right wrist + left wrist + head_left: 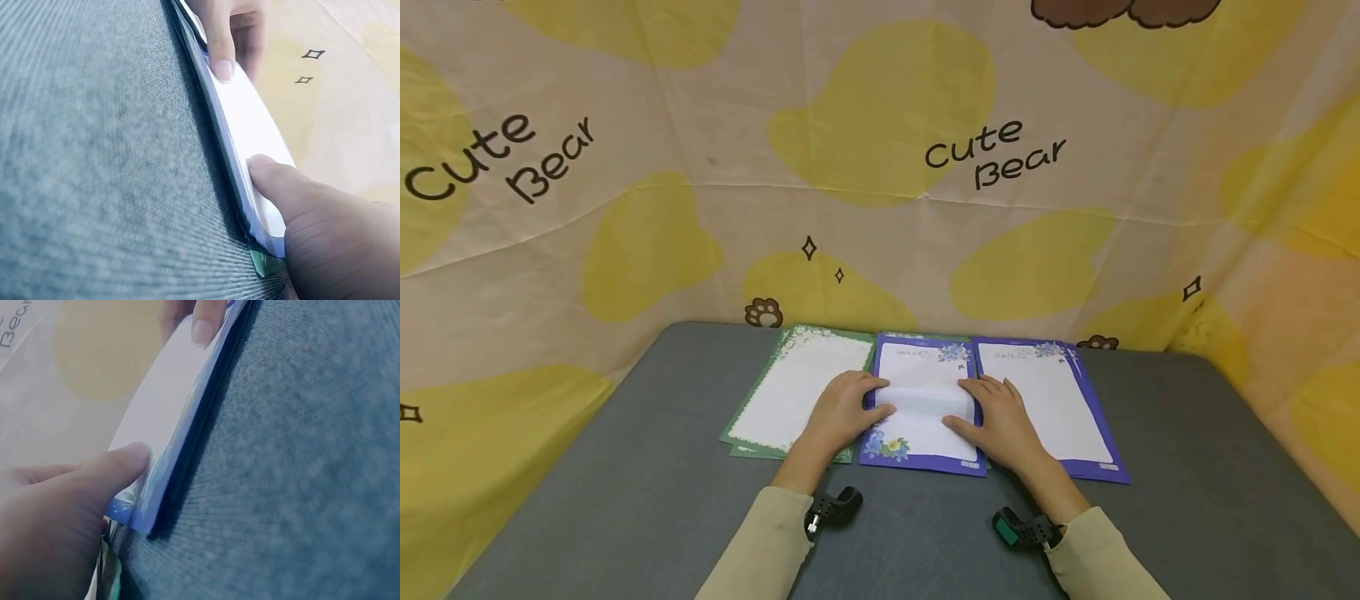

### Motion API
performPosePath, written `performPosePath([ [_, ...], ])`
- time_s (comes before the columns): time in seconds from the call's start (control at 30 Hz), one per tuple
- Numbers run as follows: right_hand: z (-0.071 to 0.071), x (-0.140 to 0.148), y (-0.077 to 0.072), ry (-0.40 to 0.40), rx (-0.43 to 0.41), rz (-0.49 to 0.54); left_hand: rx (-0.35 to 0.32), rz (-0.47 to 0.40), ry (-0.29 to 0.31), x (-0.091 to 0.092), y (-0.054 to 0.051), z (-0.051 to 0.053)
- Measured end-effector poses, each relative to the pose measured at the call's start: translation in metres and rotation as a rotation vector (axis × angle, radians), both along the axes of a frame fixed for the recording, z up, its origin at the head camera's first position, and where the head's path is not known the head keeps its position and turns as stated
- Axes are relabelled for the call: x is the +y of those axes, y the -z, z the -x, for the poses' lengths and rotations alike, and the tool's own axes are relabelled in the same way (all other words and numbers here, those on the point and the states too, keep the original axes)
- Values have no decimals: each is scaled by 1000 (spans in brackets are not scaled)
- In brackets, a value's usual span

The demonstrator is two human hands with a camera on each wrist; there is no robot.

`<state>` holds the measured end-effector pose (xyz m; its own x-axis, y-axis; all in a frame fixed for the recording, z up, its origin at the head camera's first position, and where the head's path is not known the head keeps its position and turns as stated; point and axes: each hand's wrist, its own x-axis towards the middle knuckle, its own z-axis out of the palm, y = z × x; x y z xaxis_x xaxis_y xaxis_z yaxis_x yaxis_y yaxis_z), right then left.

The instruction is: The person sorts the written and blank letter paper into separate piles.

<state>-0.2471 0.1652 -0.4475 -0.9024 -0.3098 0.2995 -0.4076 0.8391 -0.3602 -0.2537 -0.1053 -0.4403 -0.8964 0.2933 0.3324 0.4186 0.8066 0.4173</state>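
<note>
A purple-bordered sheet of paper (925, 437) with blue flowers lies in the middle of the table, with a raised band across its centre. At its left edge my left hand (844, 408) pinches it, thumb nearer me and fingers beyond. My right hand (1002, 421) pinches the right edge in the same way. In the left wrist view the sheet's white face (159, 403) rises between both thumbs. The right wrist view shows the same white face (247, 119), with the fingers partly hidden behind it.
Green-bordered sheets (797, 392) lie overlapped on the left, and some green shows under the middle sheet. More purple-bordered sheets (1052, 408) lie on the right. The grey table (640, 483) meets a yellow-patterned cloth (887, 225) behind.
</note>
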Motion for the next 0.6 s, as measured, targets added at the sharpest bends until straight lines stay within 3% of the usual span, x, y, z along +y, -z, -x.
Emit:
performPosePath([
  [0.1, 0, 0, 0, -1, -3, 23, 57, -11, -14, -1, 0, 0],
  [0.17, 0, 0, -1, -2, -10, 25, 60, -11, -15, -1, 0, 0],
  [0.43, 1, 1, 0, -9, -58, -33, -160, 100, 73, 0, 1, 0],
  [0.6, 0, 0, -2, 1, -83, -50, -165, 100, 76, 1, -1, -1],
])
